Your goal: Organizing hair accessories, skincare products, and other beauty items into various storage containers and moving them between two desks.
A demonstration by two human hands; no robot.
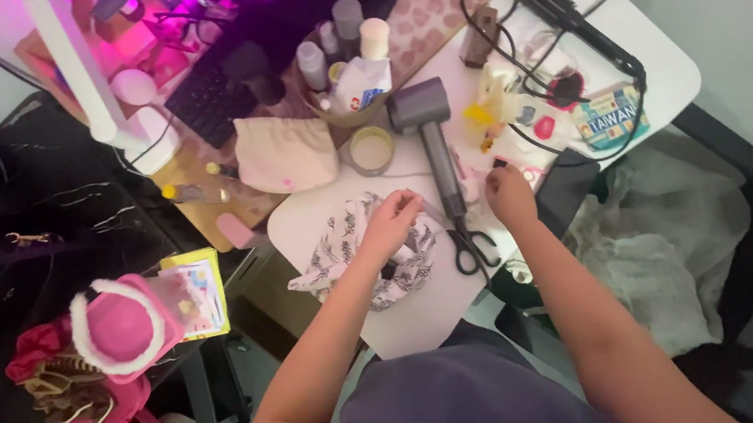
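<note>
The left hand [392, 219] rests on a patterned black-and-white cloth [352, 247], fingers curled and pinching a fold at its upper edge. The cloth lies on the white table [417, 316], just left of the black-handled scissors [467, 244]. The right hand [509, 194] hovers just right of the scissors, its fingers pressed together around a small dark object [499, 162]; what that object is cannot be told. A grey hair dryer [429, 135] lies directly above the scissors, its handle pointing toward them.
</note>
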